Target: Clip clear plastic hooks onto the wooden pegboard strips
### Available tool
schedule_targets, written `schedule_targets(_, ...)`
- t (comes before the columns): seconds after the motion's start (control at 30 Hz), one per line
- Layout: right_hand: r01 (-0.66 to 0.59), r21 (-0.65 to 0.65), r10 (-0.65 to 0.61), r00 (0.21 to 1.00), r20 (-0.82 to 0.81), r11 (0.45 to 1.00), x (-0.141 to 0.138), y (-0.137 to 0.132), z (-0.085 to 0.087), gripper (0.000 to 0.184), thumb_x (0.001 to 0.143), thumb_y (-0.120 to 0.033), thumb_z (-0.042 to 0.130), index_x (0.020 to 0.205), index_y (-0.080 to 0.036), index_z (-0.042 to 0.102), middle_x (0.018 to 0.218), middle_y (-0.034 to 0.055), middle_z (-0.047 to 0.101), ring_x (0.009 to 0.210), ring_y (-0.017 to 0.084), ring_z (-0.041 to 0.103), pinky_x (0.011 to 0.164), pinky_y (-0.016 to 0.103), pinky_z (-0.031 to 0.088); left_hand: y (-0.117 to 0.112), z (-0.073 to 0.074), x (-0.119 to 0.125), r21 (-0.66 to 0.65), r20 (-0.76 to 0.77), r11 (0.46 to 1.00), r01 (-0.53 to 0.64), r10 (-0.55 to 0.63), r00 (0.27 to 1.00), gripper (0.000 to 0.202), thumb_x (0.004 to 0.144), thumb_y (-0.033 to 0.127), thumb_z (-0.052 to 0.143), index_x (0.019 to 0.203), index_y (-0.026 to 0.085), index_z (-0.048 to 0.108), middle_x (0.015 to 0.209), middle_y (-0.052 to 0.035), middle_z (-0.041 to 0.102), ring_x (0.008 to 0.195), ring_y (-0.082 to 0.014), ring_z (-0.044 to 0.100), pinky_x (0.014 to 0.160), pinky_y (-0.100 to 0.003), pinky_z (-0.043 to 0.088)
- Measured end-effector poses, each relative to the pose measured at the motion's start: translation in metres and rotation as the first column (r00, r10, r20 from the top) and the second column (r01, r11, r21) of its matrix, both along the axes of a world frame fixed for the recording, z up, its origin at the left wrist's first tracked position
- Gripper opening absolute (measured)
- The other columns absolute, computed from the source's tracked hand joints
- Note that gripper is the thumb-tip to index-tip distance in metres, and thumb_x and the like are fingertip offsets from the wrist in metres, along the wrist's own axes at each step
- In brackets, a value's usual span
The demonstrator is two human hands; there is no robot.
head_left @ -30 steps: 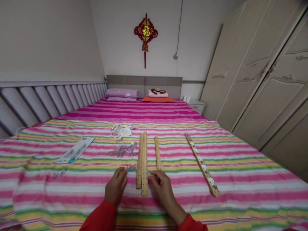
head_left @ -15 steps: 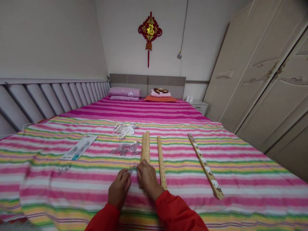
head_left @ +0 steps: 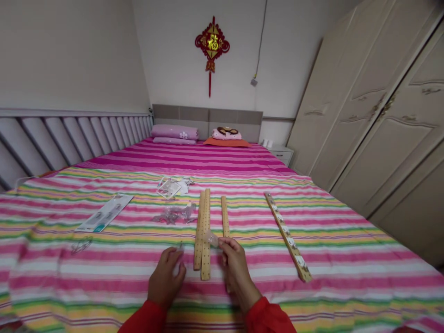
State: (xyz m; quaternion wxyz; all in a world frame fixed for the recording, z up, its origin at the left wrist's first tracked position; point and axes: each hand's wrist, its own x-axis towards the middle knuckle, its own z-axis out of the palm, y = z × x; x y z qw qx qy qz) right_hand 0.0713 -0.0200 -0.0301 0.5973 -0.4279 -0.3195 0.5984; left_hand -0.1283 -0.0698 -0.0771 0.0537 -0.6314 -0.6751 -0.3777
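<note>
Striped bedspread (head_left: pixel 347 259) under everything. Right hand (head_left: pixel 237 273) closed in a pinch on a clear plastic piece (head_left: pixel 212 239); left hand (head_left: pixel 165 282) open, empty, just beside two wooden strips (head_left: pixel 203 236) lying together. Farther out, one bare strip (head_left: pixel 225 217), one strip fitted with white discs (head_left: pixel 287 236), a heap of clear pieces (head_left: pixel 173 213), a packaging card (head_left: pixel 104 212).

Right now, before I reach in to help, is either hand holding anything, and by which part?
The right hand pinches a small clear plastic piece by its near end, between the fingertips. The left hand appears to hold nothing.
</note>
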Motion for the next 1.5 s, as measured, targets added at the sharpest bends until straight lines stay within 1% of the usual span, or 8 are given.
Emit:
schedule_targets(0.2,0.12,0.312,-0.213,0.936,0.281,0.942,0.025,-0.026,0.004,0.018,0.073,-0.035,0.068,0.076,-0.017,0.07,0.066,0.0016,0.061,0.058,0.014,0.053,0.051,0.023,0.042,-0.002,0.025,0.019,-0.048,0.451,0.999,-0.004,0.025,0.892,0.029,0.076,0.043,0.057,0.093,0.021,0.067,0.088,-0.0036,0.062,0.071,-0.0155,0.06,0.064,-0.027,0.05)
schedule_targets(0.33,-0.015,0.642,-0.42,0.746,0.518,0.766,0.031,-0.045,0.0,0.018,0.086,-0.02,0.053,0.091,-0.02,0.07,0.075,0.0044,0.06,0.068,0.016,0.058,0.059,0.025,0.047,-0.002,0.044,0.05,-0.15,0.911,0.937,0.316,0.006,0.413,0.04,0.066,0.053,0.068,0.084,0.017,0.067,0.078,-0.0054,0.068,0.071,-0.0179,0.063,0.064,-0.028,0.051)
schedule_targets(0.43,-0.163,0.729,-0.524,0.594,0.61,0.665,0.034,-0.055,-0.007,0.028,0.088,-0.011,0.046,0.103,-0.02,0.068,0.08,0.0065,0.06,0.071,0.016,0.06,0.061,0.025,0.049,-0.008,0.057,0.078,-0.167,0.985,0.855,0.492,0.163,0.052,0.045,0.061,0.05,0.076,0.087,0.015,0.067,0.085,-0.0086,0.072,0.075,-0.0172,0.066,0.067,-0.026,0.051)
schedule_targets(0.63,-0.368,0.768,-0.635,0.433,0.64,0.524,0.04,-0.064,-0.011,0.032,0.087,-0.009,0.048,0.112,-0.019,0.066,0.081,0.0087,0.063,0.069,0.018,0.062,0.057,0.026,0.05,-0.016,0.067,0.102,-0.027,0.959,0.807,0.589,0.188,-0.214,0.028,0.067,0.027,0.078,0.09,0.015,0.069,0.086,-0.0074,0.073,0.077,-0.0138,0.068,0.069,-0.02,0.051)
schedule_targets(0.9,-0.028,0.664,-0.445,0.721,0.531,0.747,0.041,-0.07,0.003,0.02,0.09,-0.015,0.048,0.103,-0.021,0.062,0.09,0.0066,0.065,0.08,0.017,0.063,0.069,0.026,0.053,-0.016,0.063,0.118,-0.018,0.693,0.89,0.455,0.339,-0.636,0.019,0.09,0.009,0.048,0.094,0.015,0.066,0.076,-0.002,0.072,0.063,-0.007,0.066,0.059,-0.016,0.052)
schedule_targets(1.27,0.054,0.51,-0.31,0.848,0.43,0.858,0.034,-0.063,0.011,0.013,0.083,-0.028,0.059,0.076,-0.019,0.065,0.073,0.0024,0.058,0.063,0.015,0.055,0.053,0.023,0.045,-0.026,0.058,0.144,0.147,0.732,0.844,0.516,0.258,-0.631,0.017,0.09,0.021,0.052,0.093,0.017,0.068,0.094,-0.0042,0.072,0.082,-0.0111,0.067,0.074,-0.021,0.051)
schedule_targets(1.4,0.041,0.371,-0.174,0.927,0.332,0.928,0.046,-0.057,0.02,0.018,0.079,-0.035,0.061,0.071,-0.019,0.06,0.064,-0.0012,0.054,0.055,0.013,0.049,0.049,0.022,0.04,-0.025,0.047,0.133,0.03,0.838,0.831,0.555,0.282,-0.467,0.019,0.078,0.016,0.065,0.096,0.018,0.069,0.101,-0.0068,0.071,0.079,-0.012,0.066,0.064,-0.02,0.048)
schedule_targets(1.5,-0.045,0.224,-0.013,0.968,0.251,0.974,0.057,-0.048,0.023,0.023,0.074,-0.04,0.064,0.066,-0.02,0.056,0.049,-0.0067,0.044,0.042,0.009,0.039,0.04,0.021,0.031,-0.018,0.045,0.117,-0.085,0.955,0.867,0.491,0.212,-0.209,0.025,0.07,0.024,0.072,0.095,0.018,0.07,0.101,-0.0088,0.071,0.088,-0.0163,0.065,0.066,-0.021,0.046)
